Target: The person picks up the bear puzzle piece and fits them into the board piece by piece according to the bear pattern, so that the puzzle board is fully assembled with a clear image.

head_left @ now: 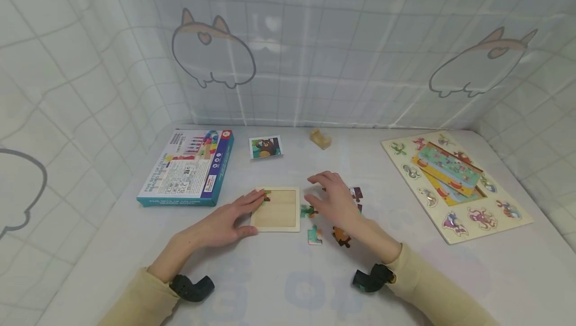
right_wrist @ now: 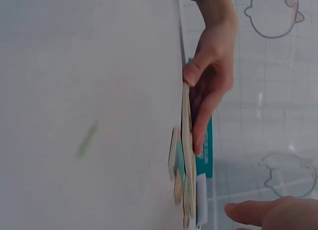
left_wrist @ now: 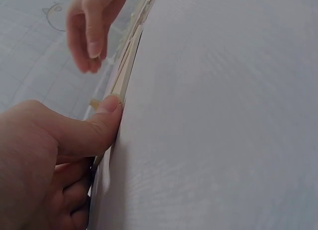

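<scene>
A light wooden puzzle tray (head_left: 275, 229) lies in the middle of the table. My left hand (head_left: 225, 223) rests along its left side, thumb against the near corner and fingers reaching over the far-left corner. Beside those fingertips a small green and brown puzzle piece (head_left: 267, 195) sits inside the tray, partly covered. My right hand (head_left: 338, 202) hovers right of the tray, thumb and fingers apart, nothing visible between them. Around and beneath it lie a green piece (head_left: 307, 211), a teal piece (head_left: 314, 236), an orange-brown piece (head_left: 341, 237) and a purple piece (head_left: 356, 193); the hand hides others partly.
A boxed game (head_left: 184, 168) lies at the left. Behind the tray are a bear picture card (head_left: 265, 147) and a small yellowish block (head_left: 320, 139). At the right, a large wooden puzzle board (head_left: 418, 186) carries two colourful picture boards (head_left: 450, 168). Tiled-pattern curtains (head_left: 315, 66) surround the table.
</scene>
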{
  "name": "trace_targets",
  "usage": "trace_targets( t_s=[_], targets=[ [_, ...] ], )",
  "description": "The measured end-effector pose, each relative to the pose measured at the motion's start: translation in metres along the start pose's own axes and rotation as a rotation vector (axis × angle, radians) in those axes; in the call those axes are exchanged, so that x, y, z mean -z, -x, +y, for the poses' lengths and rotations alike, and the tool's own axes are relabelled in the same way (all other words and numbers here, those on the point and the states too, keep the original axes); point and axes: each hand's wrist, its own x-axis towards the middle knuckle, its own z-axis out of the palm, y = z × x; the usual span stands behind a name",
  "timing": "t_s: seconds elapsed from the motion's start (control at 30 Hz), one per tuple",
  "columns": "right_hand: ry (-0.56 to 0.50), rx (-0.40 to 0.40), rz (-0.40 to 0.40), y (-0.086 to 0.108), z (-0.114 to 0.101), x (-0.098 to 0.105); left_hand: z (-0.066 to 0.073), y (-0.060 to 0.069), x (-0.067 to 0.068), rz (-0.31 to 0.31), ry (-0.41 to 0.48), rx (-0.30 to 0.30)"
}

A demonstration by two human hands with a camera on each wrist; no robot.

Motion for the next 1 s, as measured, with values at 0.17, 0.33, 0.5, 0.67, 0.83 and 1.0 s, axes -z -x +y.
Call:
trace_targets(
  t_s=[0.17, 0.33, 0.5, 0.67, 0.83, 1.0],
  targets=[
    [0.005, -0.031, 0.010, 0.007, 0.016, 0.013, -0.001, 0.000, 0.000, 0.003, -0.001, -0.002],
    [0.032, -0.039, 0.037, 0.010, 0.032, 0.021, -0.002, -0.001, -0.001, -0.001, 0.005, -0.004],
    [0.055, -0.056, 0.046, 0.011, 0.048, 0.025, -0.001, -0.001, -0.002, 0.003, 0.008, 0.000],
    [0.084, -0.076, 0.037, 0.009, 0.056, 0.025, 0.001, 0.000, -0.002, 0.005, 0.013, 0.007],
    [0.087, -0.083, 0.038, 0.010, 0.056, 0.024, 0.002, 0.000, -0.001, 0.002, 0.011, 0.010],
    [0.085, -0.072, 0.045, 0.010, 0.056, 0.023, 0.001, 0.000, 0.000, 0.001, 0.009, 0.006]
  ],
)
